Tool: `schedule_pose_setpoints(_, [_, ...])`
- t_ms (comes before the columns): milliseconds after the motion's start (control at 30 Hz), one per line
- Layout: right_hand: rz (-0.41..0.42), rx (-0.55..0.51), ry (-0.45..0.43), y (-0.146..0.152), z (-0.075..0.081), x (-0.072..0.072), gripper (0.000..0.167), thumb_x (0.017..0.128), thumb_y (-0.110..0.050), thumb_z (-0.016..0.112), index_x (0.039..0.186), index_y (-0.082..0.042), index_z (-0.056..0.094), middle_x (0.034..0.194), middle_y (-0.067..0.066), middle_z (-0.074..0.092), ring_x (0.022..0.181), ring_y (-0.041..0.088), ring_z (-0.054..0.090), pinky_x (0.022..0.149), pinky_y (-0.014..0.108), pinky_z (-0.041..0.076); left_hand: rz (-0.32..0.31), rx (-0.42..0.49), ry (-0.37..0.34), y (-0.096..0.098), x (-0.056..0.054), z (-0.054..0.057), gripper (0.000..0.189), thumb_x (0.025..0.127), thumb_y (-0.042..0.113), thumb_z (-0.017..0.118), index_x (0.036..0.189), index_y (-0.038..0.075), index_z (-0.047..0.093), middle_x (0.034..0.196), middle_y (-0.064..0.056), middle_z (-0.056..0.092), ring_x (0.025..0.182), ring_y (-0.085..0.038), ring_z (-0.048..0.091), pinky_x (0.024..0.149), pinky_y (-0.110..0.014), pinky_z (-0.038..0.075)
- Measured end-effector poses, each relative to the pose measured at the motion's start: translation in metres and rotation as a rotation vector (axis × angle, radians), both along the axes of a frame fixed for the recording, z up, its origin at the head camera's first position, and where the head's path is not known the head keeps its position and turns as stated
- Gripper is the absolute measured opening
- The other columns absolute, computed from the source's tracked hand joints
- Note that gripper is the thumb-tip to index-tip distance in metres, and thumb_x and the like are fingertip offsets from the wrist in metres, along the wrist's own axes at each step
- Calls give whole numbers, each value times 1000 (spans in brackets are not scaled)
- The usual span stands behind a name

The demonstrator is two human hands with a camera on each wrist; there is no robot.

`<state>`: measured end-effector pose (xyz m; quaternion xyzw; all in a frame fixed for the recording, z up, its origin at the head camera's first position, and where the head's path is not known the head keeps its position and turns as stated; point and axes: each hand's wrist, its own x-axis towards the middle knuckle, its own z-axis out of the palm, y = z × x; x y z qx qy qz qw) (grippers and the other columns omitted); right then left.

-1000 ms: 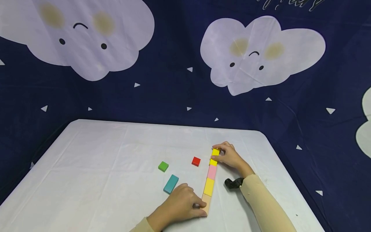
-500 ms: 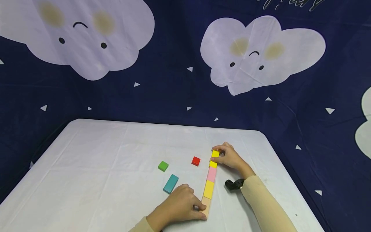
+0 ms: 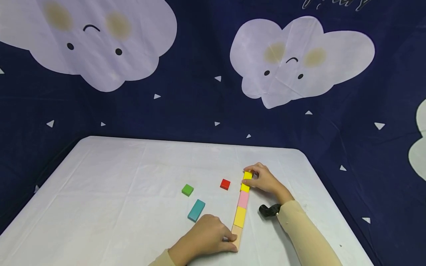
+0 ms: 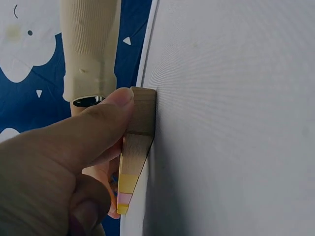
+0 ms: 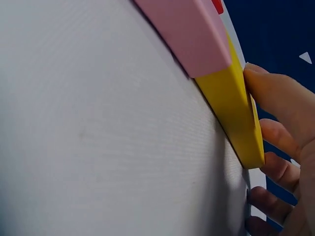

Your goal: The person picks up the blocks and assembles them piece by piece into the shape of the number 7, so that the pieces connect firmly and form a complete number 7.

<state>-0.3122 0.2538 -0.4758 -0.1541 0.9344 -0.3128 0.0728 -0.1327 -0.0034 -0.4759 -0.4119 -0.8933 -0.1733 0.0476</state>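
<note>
Four-sided blocks lie end to end in one straight row on the white table (image 3: 133, 177). Nearest the person is a plain wooden block (image 3: 237, 229), whose near end the left hand (image 3: 206, 234) grips between thumb and finger. Beyond it come a yellow block (image 3: 239, 217), a pink block (image 3: 243, 199) and, at the far end, a bright yellow block (image 3: 247, 176). The right hand (image 3: 264, 181) pinches that far block, with its thumb on the near part and a finger at the far end. In the right wrist view, the bright yellow block (image 5: 229, 103) abuts the pink block (image 5: 192, 34).
Left of the row lie a red block (image 3: 225, 184), a green block (image 3: 188, 190) and a longer teal block (image 3: 196, 210), close to the left hand's knuckles. A black device (image 3: 269, 210) shows at the right wrist. Behind the table hangs a dark blue cloth (image 3: 193, 111) with clouds.
The row has slid slightly towards the person, both hands staying on its ends. Over the last half second the row has kept its place, while the left hand's knuckles have lowered a little.
</note>
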Motion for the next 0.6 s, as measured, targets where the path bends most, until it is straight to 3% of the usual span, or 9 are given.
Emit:
schedule_pose_setpoints(233, [15, 67, 63, -8, 3, -2, 45, 82, -49, 77, 120, -26, 69, 114, 0, 57, 107, 21, 42, 87, 36, 36, -18, -27, 6, 1, 0, 3, 26, 85, 59, 67, 101, 42, 77, 86, 28, 72, 54, 13, 43, 52, -13, 27])
schedule_pose_setpoints(367, [84, 99, 84, -20, 6, -2, 48, 80, -52, 78, 121, -28, 70, 113, -3, 58, 104, 19, 42, 85, 35, 35, -23, -38, 22, 0, 0, 4, 25, 86, 59, 66, 101, 43, 77, 84, 27, 73, 51, 12, 39, 50, -14, 26])
schedule_pose_setpoints(600, [225, 137, 93, -46, 13, 2, 52, 75, -51, 82, 121, -30, 69, 105, -9, 63, 97, 15, 44, 85, 35, 32, -30, -46, 41, -1, 0, 2, 24, 86, 59, 65, 101, 44, 77, 83, 28, 72, 52, 11, 44, 49, -14, 26])
